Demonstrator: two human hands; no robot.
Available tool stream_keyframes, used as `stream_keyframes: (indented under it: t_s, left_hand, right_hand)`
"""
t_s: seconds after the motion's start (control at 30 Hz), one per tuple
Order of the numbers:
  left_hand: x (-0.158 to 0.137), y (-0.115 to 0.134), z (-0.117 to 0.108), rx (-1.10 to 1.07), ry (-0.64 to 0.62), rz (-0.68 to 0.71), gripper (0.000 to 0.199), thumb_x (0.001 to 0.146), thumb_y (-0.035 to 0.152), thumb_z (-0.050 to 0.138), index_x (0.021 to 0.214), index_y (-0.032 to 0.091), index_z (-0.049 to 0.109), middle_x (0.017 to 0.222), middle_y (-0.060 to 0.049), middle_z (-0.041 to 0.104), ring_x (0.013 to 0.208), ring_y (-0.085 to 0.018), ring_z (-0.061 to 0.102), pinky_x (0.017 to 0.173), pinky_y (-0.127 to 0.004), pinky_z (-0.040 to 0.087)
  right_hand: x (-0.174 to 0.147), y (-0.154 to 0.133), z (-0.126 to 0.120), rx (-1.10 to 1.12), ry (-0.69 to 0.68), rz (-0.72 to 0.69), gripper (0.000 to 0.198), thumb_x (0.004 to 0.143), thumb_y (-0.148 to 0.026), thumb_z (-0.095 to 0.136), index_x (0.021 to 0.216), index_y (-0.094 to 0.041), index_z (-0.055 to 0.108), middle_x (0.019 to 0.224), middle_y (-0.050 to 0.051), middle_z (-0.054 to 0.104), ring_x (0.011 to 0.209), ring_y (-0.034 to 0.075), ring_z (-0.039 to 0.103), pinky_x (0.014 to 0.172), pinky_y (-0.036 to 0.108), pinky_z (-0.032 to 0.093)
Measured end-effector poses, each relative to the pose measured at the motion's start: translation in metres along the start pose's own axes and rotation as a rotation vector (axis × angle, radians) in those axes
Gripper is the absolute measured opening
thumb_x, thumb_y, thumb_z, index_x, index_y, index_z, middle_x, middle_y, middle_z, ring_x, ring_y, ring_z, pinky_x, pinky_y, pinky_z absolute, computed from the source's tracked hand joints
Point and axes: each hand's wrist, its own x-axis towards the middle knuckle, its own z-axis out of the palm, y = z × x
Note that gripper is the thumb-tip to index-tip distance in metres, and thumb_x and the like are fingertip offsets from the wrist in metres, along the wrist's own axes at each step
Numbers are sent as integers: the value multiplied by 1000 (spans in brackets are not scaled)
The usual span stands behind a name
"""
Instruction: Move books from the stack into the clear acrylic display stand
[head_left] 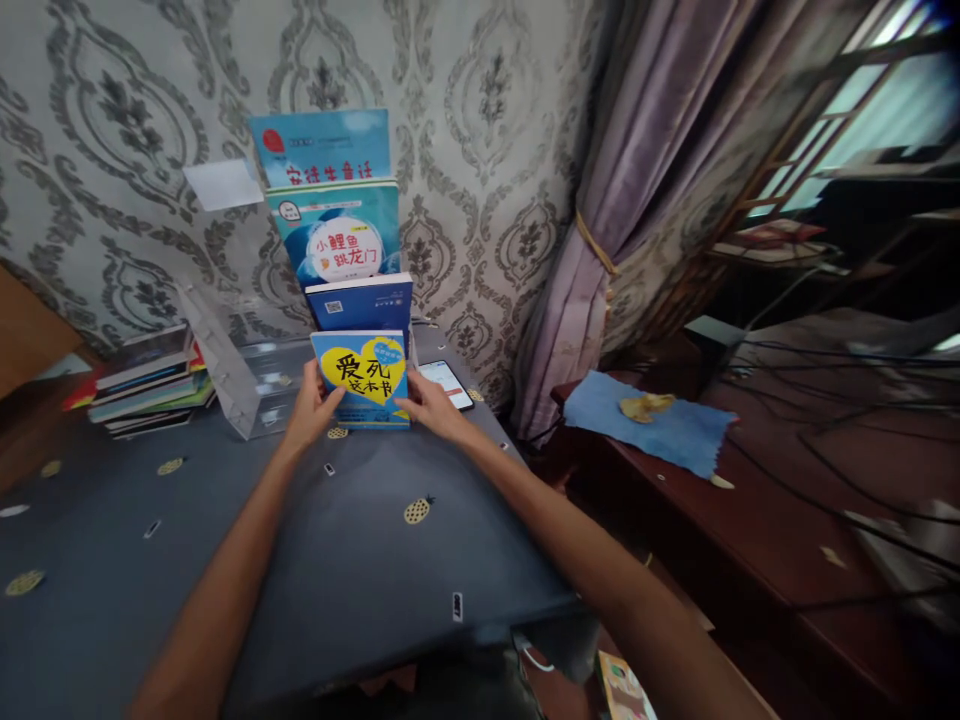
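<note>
A small blue book with a yellow heart on its cover stands upright at the front of a row of books. My left hand is closed on its left edge, thumb across the cover. On the opposite edge my right hand grips the same book, thumb on the front. Right behind it rises a dark blue book. Farther back and taller are a light blue book with a white oval and a turquoise book. A clear plastic bookstand is to their left; its part behind the books is hidden.
A stack of books lies at the table's left by the wall. A phone or tablet rests behind my right hand. The grey tablecloth ends near the curtain. A dark red surface with a blue cloth and cables is at right.
</note>
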Motion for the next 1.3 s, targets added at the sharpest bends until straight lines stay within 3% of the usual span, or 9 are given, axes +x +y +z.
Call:
stream_keyframes:
  t_s: [0.13, 0.27, 0.6, 0.7, 0.8, 0.9, 1.03, 1.17, 1.3]
  left_hand:
    - [-3, -3, 0, 53, 9, -17, 56, 85, 39, 66, 131, 21, 41, 123, -14, 67, 107, -25, 68, 95, -44, 56]
    - [-5, -3, 2, 83, 28, -7, 55, 85, 40, 65, 131, 21, 41, 123, -14, 67, 108, -26, 68, 94, -45, 56]
    - [-7, -2, 5, 92, 34, 26, 56, 86, 41, 64, 133, 21, 42, 128, -15, 63, 116, -28, 64, 101, -48, 52]
    - [-9, 10, 7, 199, 76, 55, 65, 87, 43, 65, 141, 20, 36, 134, -17, 58, 121, -30, 60, 104, -50, 49]
    - [-9, 34, 12, 456, 228, 183, 78, 86, 45, 69, 148, 17, 31, 144, -22, 47, 136, -36, 46, 115, -57, 36]
    - [-4, 62, 18, 674, 276, 329, 75, 87, 47, 70, 146, 15, 38, 148, -23, 42, 143, -40, 35, 119, -62, 23]
    - [12, 87, 24, 850, 173, 482, 58, 87, 51, 68, 134, 18, 55, 139, -20, 53, 136, -41, 43, 119, -64, 19]
    - [37, 97, 21, 933, -26, 532, 42, 92, 56, 60, 117, 22, 64, 108, -13, 66, 106, -33, 59, 104, -52, 40]
    - [59, 99, 14, 984, -195, 559, 43, 92, 64, 54, 101, 24, 65, 92, -7, 66, 89, -27, 60, 84, -37, 46]
  right_hand:
    - [-25, 12, 11, -203, -84, 119, 17, 86, -18, 65, 98, -22, 53, 81, -1, 61, 76, 18, 58, 69, 27, 41]
    - [-29, 12, 18, -337, -70, 173, 20, 89, -20, 65, 101, -23, 49, 84, 1, 63, 79, 21, 60, 70, 28, 40]
    - [-29, 12, 18, -335, -68, 161, 17, 90, -22, 63, 101, -24, 49, 85, 0, 63, 80, 20, 60, 67, 27, 37]
    - [-30, 12, 18, -304, -57, 163, 15, 90, -21, 63, 99, -24, 50, 84, 0, 62, 77, 20, 59, 67, 27, 36]
    - [-31, 11, 18, -276, -51, 160, 13, 91, -22, 61, 98, -23, 51, 83, 0, 62, 76, 19, 59, 67, 27, 36]
    - [-31, 12, 17, -255, -48, 148, 11, 90, -21, 61, 96, -23, 51, 82, -1, 62, 75, 19, 59, 66, 26, 36]
    - [-33, 16, 16, -220, -32, 95, 9, 91, -21, 61, 96, -23, 53, 84, 0, 64, 75, 18, 60, 66, 26, 38]
    - [-33, 21, 16, -210, -37, 85, 8, 90, -19, 60, 93, -23, 53, 84, 1, 65, 75, 19, 61, 66, 26, 40]
    - [-32, 25, 17, -196, -39, 82, 5, 91, -22, 57, 94, -23, 53, 85, 1, 65, 77, 20, 62, 69, 28, 41]
